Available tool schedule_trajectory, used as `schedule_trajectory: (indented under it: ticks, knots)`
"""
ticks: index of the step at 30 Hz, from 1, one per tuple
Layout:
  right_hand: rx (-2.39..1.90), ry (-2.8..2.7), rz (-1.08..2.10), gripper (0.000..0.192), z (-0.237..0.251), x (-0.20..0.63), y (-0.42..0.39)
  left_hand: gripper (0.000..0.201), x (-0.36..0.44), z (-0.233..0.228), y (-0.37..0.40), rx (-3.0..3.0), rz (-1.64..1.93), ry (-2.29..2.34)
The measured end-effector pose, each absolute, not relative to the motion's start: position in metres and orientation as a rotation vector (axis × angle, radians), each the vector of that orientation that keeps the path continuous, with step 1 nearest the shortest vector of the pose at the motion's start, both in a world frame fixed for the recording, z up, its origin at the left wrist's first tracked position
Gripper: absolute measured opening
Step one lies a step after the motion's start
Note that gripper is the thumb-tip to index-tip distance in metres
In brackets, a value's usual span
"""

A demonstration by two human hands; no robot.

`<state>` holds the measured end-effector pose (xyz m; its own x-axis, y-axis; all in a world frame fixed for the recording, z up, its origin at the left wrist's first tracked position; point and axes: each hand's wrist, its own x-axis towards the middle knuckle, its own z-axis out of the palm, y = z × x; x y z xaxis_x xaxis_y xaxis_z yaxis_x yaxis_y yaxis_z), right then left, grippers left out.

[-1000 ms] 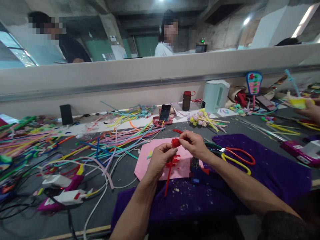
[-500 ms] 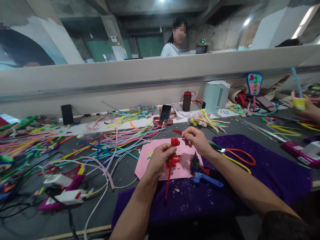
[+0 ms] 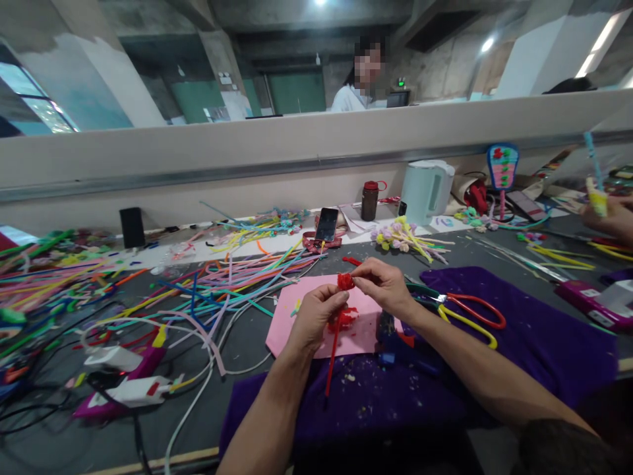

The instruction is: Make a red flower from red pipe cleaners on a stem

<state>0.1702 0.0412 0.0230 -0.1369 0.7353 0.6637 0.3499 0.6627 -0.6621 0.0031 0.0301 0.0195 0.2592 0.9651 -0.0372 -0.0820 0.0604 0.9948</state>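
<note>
My left hand [image 3: 319, 313] is closed around a red fuzzy-wire flower [image 3: 345, 282], just under its head, and the thin red stem [image 3: 332, 366] slants down out of the grip. The thumb and forefinger of my right hand [image 3: 388, 287] pinch at the right side of that flower head. Red pieces [image 3: 349, 318] lie beneath the hands on a pink sheet [image 3: 289, 330]. A glue gun [image 3: 388, 357] with a blue handle rests by the sheet's right edge, partly in shadow. Scissors [image 3: 448, 305] with red and yellow handles lie beyond my right forearm.
Loose coloured fuzzy wires [image 3: 237, 267] spread over the left side. Power strips [image 3: 128, 389] and cables sit at the near left. Behind stand a phone [image 3: 327, 225], a bottle [image 3: 370, 201] and a kettle [image 3: 425, 191]. Another person's hand [image 3: 616, 218] holds something yellow at the right.
My right hand has moved left, and its fingertips now meet the flower head. My left hand stays about where it was. The glue gun has become darker, in shadow.
</note>
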Motion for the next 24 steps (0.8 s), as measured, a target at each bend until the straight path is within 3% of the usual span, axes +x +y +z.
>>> schedule_trajectory:
  ticks: [18, 24]
  knots:
    - [-0.841, -1.888, 0.105, 0.005, 0.018, 0.169, 0.040, 0.026, 0.006, 0.019, 0.028, 1.268, 1.026, 0.976]
    - [-0.921, -1.800, 0.158, 0.008, 0.020, 0.166, 0.038, 0.027, 0.003, 0.013, 0.032, 1.160, 0.946, 0.891]
